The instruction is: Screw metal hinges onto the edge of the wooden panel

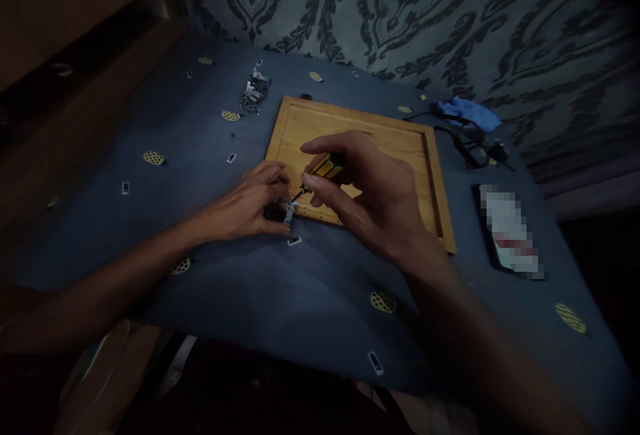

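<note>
Fingertips of our right hand [373, 195] pinch a screwdriver [326, 167] by its yellow-and-black handle, with the dark shaft slanting down and to the left. The tip meets a small metal part [289, 212], which our left hand [247, 207] grips between thumb and curled fingers. The part sits at the front left edge of a wooden tray [435, 182], and in the dim light we cannot tell whether it rests on the rim or just beside it. We judge the work to be at the screw-turning stage, and the next move calls for a steady left-hand hold and a tip kept seated in the fastener. The part looks silvery, thin and bracket-like, but its detail is too small to read. A white label [295, 240] lies just in front of it on the blue tablecloth [280, 302]. Farther off lie a heap of similar metal pieces [254, 90], a blue rag [470, 112] and a phone [507, 232].
</note>
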Tool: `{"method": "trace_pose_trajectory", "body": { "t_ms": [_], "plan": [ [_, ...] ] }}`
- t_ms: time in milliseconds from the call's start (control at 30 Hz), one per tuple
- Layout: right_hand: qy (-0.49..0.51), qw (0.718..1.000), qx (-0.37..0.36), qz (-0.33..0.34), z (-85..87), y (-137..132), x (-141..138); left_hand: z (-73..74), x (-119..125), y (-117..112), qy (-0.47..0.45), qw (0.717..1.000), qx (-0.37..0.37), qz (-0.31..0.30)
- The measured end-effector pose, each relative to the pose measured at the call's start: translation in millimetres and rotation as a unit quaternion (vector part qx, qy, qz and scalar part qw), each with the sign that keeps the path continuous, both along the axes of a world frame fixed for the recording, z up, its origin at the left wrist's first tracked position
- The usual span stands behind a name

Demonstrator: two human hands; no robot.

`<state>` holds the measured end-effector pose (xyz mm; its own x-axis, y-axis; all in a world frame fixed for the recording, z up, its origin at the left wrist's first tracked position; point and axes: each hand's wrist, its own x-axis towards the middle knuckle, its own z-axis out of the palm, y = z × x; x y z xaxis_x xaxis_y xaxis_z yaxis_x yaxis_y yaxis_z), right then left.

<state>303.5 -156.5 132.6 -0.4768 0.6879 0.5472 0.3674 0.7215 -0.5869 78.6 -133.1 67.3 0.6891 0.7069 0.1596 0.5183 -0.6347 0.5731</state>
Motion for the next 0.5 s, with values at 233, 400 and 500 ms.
{"method": "trace_pose_trajectory", "body": {
  "t_ms": [233, 400, 500],
  "plan": [
    [-0.002, 0.997, -0.067, 0.025, 3.4, 5.8, 6.8, 0.4, -1.0, 0.3, -0.005, 1.0, -0.009, -0.003],
    [-0.002, 0.999, -0.05, -0.023, -1.9, 7.6, 3.3, -0.1, -1.2, 0.5, 0.007, 1.0, -0.007, -0.002],
    [0.007, 0.999, -0.03, -0.041, -3.6, 7.3, 1.3, 0.3, -0.6, 0.2, 0.003, 1.0, -0.012, 0.002]
  ]
}}
